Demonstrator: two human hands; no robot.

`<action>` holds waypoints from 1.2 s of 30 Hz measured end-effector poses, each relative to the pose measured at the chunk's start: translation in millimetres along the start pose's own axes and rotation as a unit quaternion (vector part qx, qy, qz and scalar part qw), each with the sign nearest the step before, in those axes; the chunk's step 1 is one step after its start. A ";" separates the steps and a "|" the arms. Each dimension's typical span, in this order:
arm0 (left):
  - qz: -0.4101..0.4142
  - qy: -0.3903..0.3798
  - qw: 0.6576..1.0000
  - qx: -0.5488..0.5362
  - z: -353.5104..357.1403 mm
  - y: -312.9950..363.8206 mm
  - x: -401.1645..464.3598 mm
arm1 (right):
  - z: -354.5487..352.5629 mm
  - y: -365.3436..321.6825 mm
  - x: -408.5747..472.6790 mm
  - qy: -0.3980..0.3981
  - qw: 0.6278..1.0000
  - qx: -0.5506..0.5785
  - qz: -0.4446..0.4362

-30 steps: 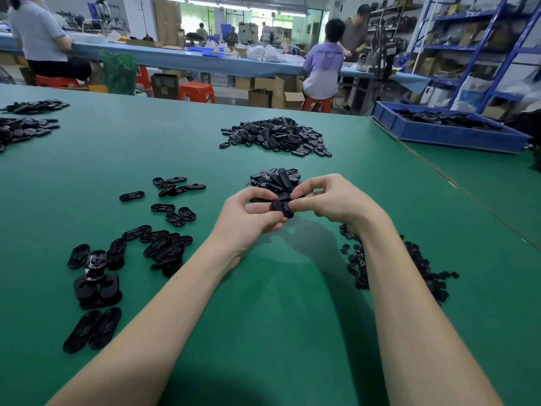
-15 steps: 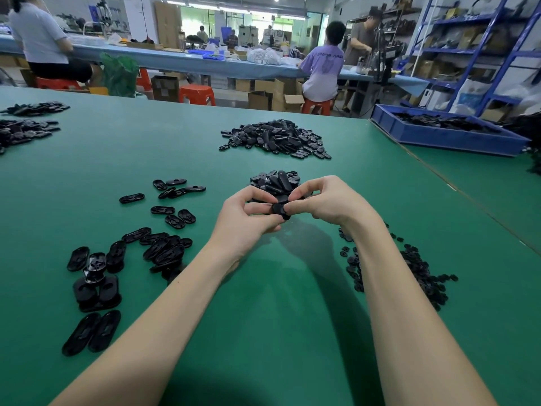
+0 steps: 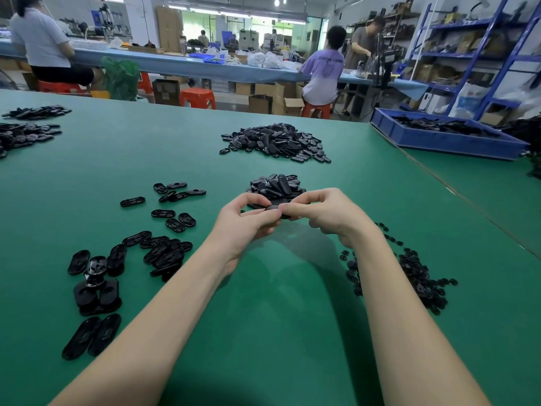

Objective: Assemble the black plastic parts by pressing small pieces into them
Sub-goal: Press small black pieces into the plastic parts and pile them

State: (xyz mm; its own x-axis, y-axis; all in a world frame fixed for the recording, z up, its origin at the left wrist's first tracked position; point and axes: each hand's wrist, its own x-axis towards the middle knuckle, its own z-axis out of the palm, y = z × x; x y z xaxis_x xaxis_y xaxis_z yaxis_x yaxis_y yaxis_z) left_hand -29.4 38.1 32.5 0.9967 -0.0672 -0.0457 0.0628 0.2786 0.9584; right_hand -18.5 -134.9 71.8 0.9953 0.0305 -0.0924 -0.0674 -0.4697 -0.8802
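One flat black oval plastic part (image 3: 270,208) sits between my two hands, raised a little above the middle of the green worktop (image 3: 278,303); my left hand (image 3: 244,222) pinches its near end with curled fingers and thumb, and my right hand (image 3: 319,212) grips the other end, fingertips meeting the left thumb over the piece. I cannot tell whether a small piece is seated in it, since my fingers cover most of it. Just behind my hands lies a small heap of black oval shells (image 3: 276,184), and farther toward the far edge a larger heap of the same black parts (image 3: 275,142). Right of my right forearm a scatter of small black ring-like pieces (image 3: 415,276) spreads over the worktop. Left of my left forearm lie loose black oval plates (image 3: 164,250), some overlapping, and nearer the left edge a few longer black oval covers (image 3: 90,336). More dark heaps (image 3: 26,133) lie by the far left corner. At the far right edge stands a blue plastic bin (image 3: 448,139) holding black parts. Beyond the worktop, people sit on orange stools (image 3: 197,98) at a long blue bench (image 3: 181,64).
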 end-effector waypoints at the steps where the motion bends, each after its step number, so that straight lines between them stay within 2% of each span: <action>1: -0.003 0.000 1.000 0.000 -0.9 0.2 0.5 | 1.2 0.5 1.2 -0.001 1.000 0.002 -0.006; 8: -0.018 -0.023 0.999 -0.020 -6.6 3.6 2.4 | -1.9 -4.2 2.7 -0.031 1.000 0.004 -0.005; 16: -0.011 -0.005 1.000 0.016 -6.2 0.1 2.4 | 7.6 -3.3 7.7 0.002 0.999 -0.042 -0.028; 21: -0.027 -0.002 0.999 0.019 -6.5 -1.1 2.7 | 7.5 1.5 11.3 0.002 0.999 -0.048 -0.026; 31: -0.017 0.021 0.995 0.094 -0.7 -1.8 0.0 | 11.8 7.0 15.9 0.007 0.997 -0.078 -0.018; 34: -0.011 0.039 0.991 0.128 -1.5 -3.9 0.5 | 16.5 9.9 17.6 0.017 0.994 -0.102 -0.032; 36: -0.017 0.049 0.992 0.112 -4.4 -4.6 1.9 | 18.0 12.1 17.8 0.011 0.995 -0.084 -0.061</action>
State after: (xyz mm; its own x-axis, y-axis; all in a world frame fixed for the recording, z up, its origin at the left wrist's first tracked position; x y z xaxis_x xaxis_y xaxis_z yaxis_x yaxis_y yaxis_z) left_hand -27.6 41.0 26.8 0.9951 0.0237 -0.0960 0.0945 0.0569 0.9939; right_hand -2.9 -124.2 51.1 0.9967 0.0777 0.0216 0.0643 -0.6050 -0.7936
